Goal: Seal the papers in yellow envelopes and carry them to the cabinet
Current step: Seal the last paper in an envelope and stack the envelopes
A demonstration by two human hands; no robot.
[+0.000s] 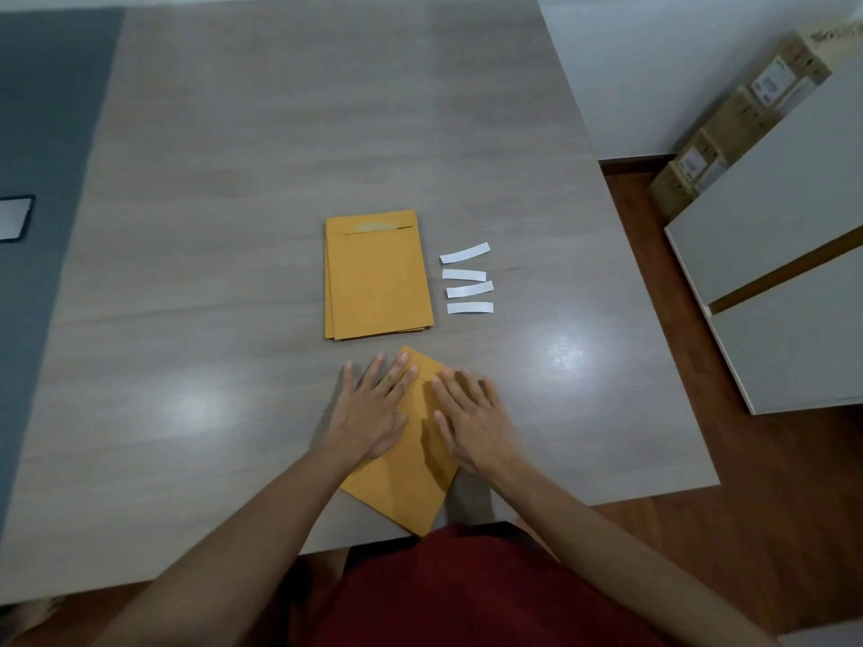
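A yellow envelope (401,488) lies tilted near the front edge of the table, its lower corner hanging over the edge. My left hand (373,408) and my right hand (471,422) lie flat on its upper part, fingers spread, pressing down and holding nothing. Just beyond them sits a neat stack of yellow envelopes (376,277), flap end away from me. To the right of the stack lie several white paper strips (467,284) in a column. No loose papers show.
The grey wood-grain table (233,226) stretches far ahead and left. A dark phone (14,217) lies at the left edge. A white cabinet (794,282) stands to the right on the wooden floor, with cardboard boxes (742,123) behind it.
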